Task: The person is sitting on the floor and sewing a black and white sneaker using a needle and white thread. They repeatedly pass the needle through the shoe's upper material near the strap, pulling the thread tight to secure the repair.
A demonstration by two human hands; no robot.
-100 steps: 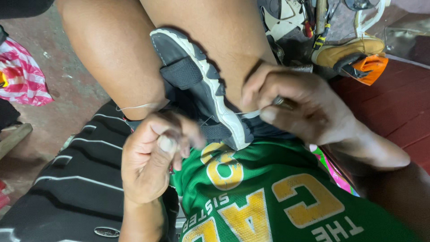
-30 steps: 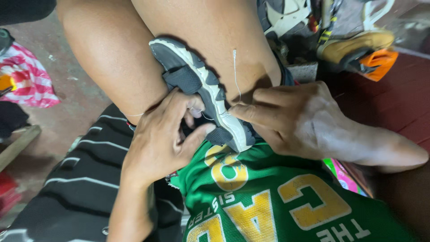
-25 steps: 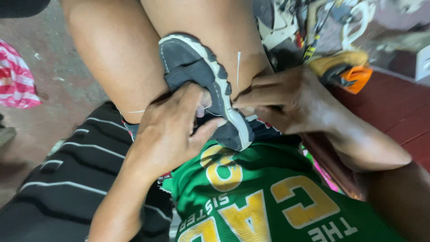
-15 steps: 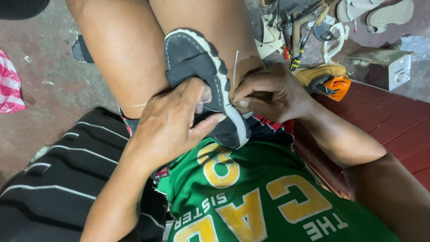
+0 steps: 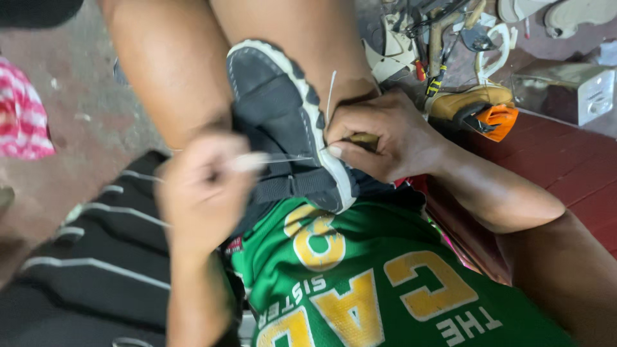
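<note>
A black shoe with a white-edged sole [image 5: 276, 109] is wedged between my knees, sole up. My right hand [image 5: 379, 135] presses against the sole's right edge and pinches a wooden-handled awl there; a short thread end [image 5: 330, 90] sticks up beside it. My left hand [image 5: 205, 189], blurred, is off the shoe to its left and pinches a thin white thread [image 5: 283, 160] stretched tight across to the sole's edge. My green shirt with yellow letters [image 5: 373, 283] fills the lower frame.
A tan shoe with an orange part [image 5: 479, 109], a white shoe sole [image 5: 392, 45], hand tools [image 5: 437, 58] and a small metal box [image 5: 565, 90] lie at upper right on a red floor. Black striped cloth [image 5: 83, 270] covers lower left; pink striped cloth [image 5: 22, 115] lies far left.
My left hand has left the shoe's sole and pulled away to the left, drawing the thread taut. My right hand stays at the sole's edge.
</note>
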